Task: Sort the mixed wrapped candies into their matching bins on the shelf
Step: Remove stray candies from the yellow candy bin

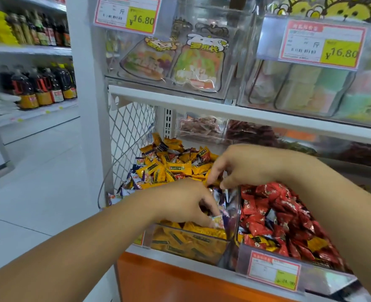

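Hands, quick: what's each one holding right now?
Left hand: pinches a pale wrapped candy over the yellow-candy bin.
Right hand: fingers curled down into the same bin; cannot tell whether they hold anything.

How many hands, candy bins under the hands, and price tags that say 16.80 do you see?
Hands: 2, left hand and right hand.
Candy bins: 2, yellow candy bin and red candy bin.
16.80 price tags: 2, left price tag and right price tag.
Total: 6.
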Demonstrator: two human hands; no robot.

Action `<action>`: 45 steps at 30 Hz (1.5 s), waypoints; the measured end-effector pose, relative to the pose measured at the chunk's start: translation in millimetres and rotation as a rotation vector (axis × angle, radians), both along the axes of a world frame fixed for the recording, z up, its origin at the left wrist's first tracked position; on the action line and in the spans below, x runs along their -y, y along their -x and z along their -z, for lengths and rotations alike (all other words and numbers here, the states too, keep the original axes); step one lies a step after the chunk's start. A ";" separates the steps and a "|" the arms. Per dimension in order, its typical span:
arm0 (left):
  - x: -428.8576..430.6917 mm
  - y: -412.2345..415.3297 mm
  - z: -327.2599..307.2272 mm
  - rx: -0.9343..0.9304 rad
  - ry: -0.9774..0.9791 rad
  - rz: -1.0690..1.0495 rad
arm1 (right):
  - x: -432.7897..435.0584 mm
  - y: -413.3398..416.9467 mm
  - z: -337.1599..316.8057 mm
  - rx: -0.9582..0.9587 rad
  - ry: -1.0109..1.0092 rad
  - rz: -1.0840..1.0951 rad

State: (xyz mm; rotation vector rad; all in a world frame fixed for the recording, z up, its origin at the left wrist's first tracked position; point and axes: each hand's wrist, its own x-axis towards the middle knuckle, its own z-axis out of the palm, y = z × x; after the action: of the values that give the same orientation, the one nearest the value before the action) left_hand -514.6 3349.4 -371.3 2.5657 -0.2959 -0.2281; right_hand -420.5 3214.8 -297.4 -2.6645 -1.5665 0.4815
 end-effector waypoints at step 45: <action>-32.2 -15.4 23.3 0.074 -0.303 -0.087 | -46.4 -3.8 42.9 0.214 0.596 -0.043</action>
State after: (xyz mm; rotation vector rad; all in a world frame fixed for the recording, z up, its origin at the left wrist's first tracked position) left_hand -499.2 3381.5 -394.6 2.8835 -0.1875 -0.1557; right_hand -416.8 3261.2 -340.3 -3.2089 -1.7657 0.7992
